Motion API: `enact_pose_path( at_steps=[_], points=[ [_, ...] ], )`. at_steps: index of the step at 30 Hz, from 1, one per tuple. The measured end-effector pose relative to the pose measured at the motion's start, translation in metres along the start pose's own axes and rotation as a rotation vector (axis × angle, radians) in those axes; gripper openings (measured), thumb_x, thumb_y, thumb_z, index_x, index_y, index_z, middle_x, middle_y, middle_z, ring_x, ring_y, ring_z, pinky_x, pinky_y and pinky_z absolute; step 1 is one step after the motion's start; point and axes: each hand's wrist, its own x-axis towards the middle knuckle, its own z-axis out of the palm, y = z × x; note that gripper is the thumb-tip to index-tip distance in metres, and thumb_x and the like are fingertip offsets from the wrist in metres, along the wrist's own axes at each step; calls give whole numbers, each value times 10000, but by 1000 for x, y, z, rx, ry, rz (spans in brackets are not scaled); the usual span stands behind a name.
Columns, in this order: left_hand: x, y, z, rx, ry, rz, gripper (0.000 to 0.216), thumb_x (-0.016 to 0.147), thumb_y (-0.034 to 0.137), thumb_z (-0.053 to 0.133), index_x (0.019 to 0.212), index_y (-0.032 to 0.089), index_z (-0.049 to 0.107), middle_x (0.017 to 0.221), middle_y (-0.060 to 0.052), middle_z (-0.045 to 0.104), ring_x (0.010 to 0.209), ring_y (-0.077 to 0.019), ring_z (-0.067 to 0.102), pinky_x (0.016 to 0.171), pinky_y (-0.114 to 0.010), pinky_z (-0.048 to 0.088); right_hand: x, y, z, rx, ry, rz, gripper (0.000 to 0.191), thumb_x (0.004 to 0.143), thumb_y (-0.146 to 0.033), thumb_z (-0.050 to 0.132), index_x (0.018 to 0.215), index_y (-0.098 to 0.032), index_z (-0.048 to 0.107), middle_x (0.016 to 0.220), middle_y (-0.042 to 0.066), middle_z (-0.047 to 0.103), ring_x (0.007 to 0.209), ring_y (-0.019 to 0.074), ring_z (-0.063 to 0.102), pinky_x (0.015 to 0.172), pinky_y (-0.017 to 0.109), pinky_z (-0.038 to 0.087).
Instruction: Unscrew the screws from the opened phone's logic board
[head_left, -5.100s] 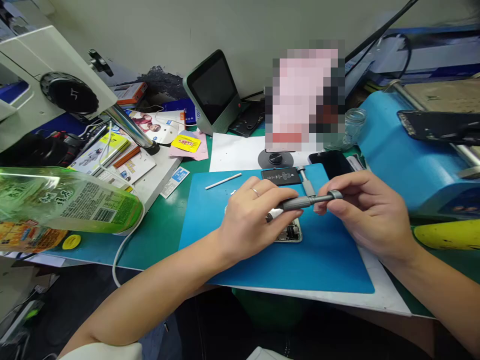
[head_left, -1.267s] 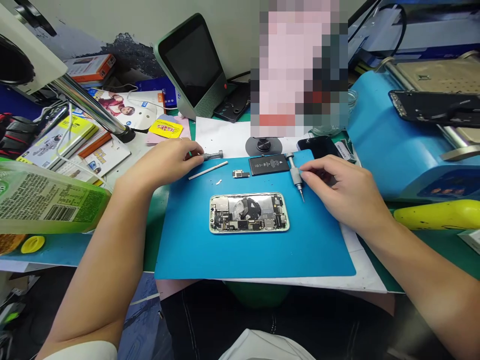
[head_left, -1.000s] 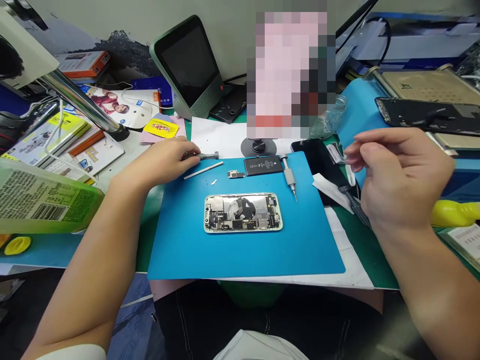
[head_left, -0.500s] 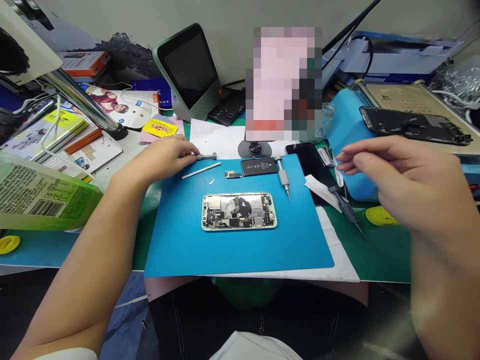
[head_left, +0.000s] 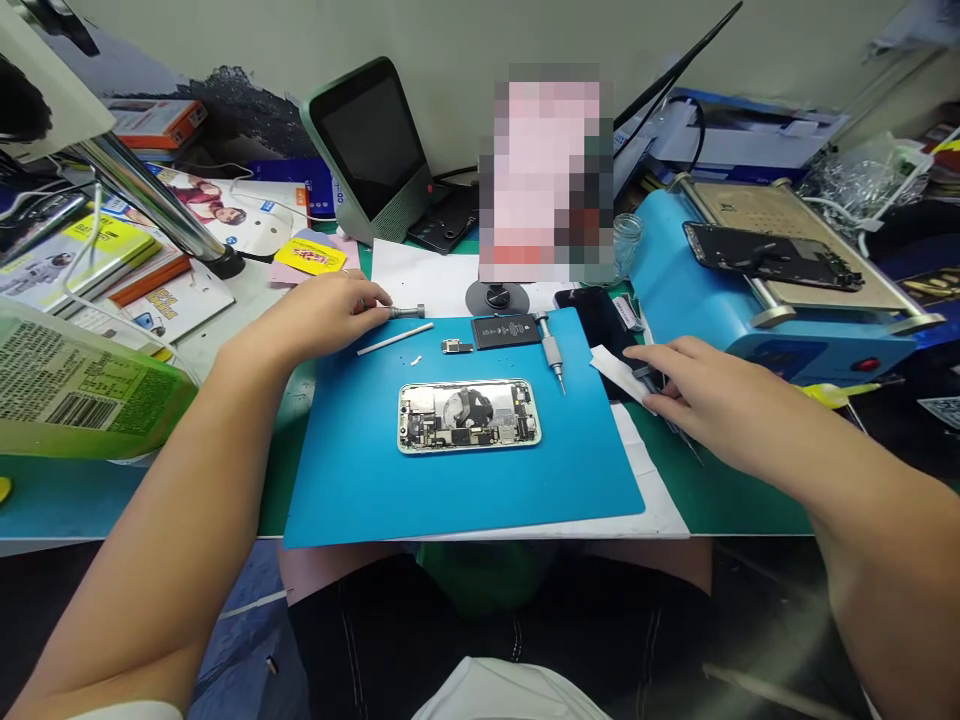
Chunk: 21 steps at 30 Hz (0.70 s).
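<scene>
An opened smartphone (head_left: 469, 418) lies face up on the blue mat (head_left: 465, 490), its circuit boards bare. Behind it are a black phone battery (head_left: 504, 332), a small metal-covered part (head_left: 457, 346), a thin white stick (head_left: 395, 338) and a silver screwdriver (head_left: 551, 348). My left hand (head_left: 334, 312) rests at the mat's back left corner, fingers closed on the end of a grey screwdriver (head_left: 407, 312). Off the mat's right side, my right hand (head_left: 694, 388) has its thumb and fingers around a dark screwdriver (head_left: 646, 374), beside a folded white paper strip (head_left: 616, 374).
A black phone (head_left: 589, 312) and a glass jar (head_left: 627, 245) stand near the back right. On the blue machine (head_left: 667, 270) lies a phone screen assembly (head_left: 772, 257). At left are a green liquid bottle (head_left: 90, 390), booklets and a lamp post (head_left: 161, 205). A smart display (head_left: 375, 150) stands behind.
My right hand has come down and inward from the air onto the dark screwdriver. My left hand stays at the grey screwdriver. The view has shifted slightly to the right.
</scene>
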Motion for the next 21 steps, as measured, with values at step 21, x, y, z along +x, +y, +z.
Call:
enact_pose_path(
  at_steps=[21],
  points=[
    [-27, 51, -16, -176, 424, 190, 362, 1039, 413, 507, 1025, 243, 827, 1013, -85, 788, 920, -264, 695, 900, -428, 553, -25, -37, -11, 907, 782, -409, 466, 830, -208, 909, 1259, -379, 842, 1094, -14, 854, 881, 168, 802, 780, 300, 737]
  ],
)
